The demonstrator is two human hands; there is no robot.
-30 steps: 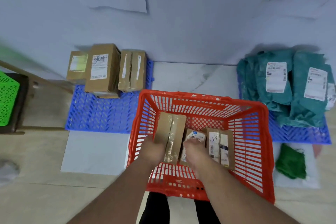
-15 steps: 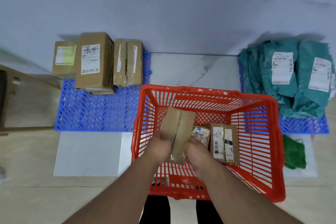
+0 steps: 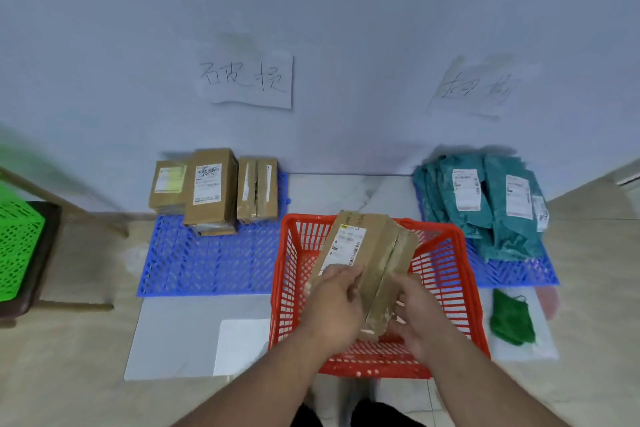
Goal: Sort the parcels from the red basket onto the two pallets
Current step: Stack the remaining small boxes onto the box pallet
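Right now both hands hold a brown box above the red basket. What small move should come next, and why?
Probably carry the brown box to the left and forward, toward the left pallet. Both the left hand and the right hand grip it, lifted over the red basket. Cardboard boxes already stand on that pallet, while the right pallet carries only teal bags.
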